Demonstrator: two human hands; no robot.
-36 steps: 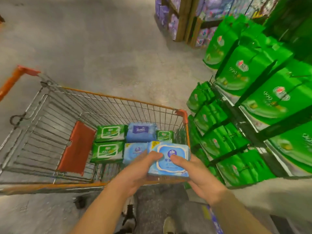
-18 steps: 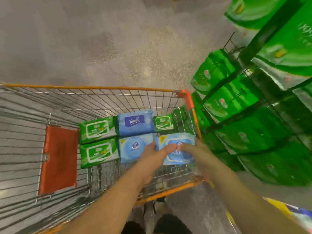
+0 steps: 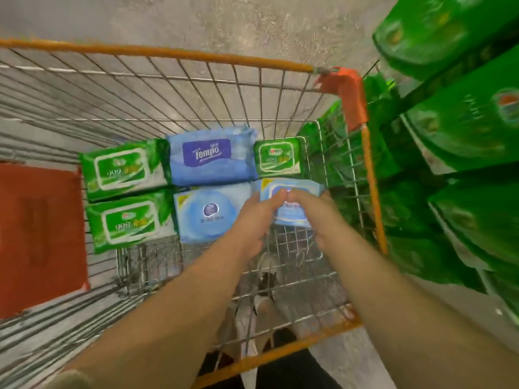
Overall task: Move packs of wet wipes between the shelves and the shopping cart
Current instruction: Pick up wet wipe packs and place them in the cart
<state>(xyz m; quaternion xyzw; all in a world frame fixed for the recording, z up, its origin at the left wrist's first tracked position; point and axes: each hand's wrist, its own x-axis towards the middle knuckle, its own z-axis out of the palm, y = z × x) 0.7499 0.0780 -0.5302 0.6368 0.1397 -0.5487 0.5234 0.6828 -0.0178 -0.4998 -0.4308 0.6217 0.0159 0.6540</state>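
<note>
Both hands' grip on blue pack point(image 3: 292, 213) beside Tempo pack point(image 3: 210, 158).

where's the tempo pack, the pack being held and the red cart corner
Tempo pack point(image 3: 207, 153): head view, on its purple label.
Held light blue pack point(image 3: 292, 213): head view, on its front face.
Red cart corner point(image 3: 349, 94): head view, on its plastic guard.

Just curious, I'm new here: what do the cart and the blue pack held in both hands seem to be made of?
Cart: thin wire grid, likely steel; the orange rim looks coated or plastic. Blue pack, held by the left hand and right hand: soft, slightly glossy wrapper, probably plastic film.
</note>
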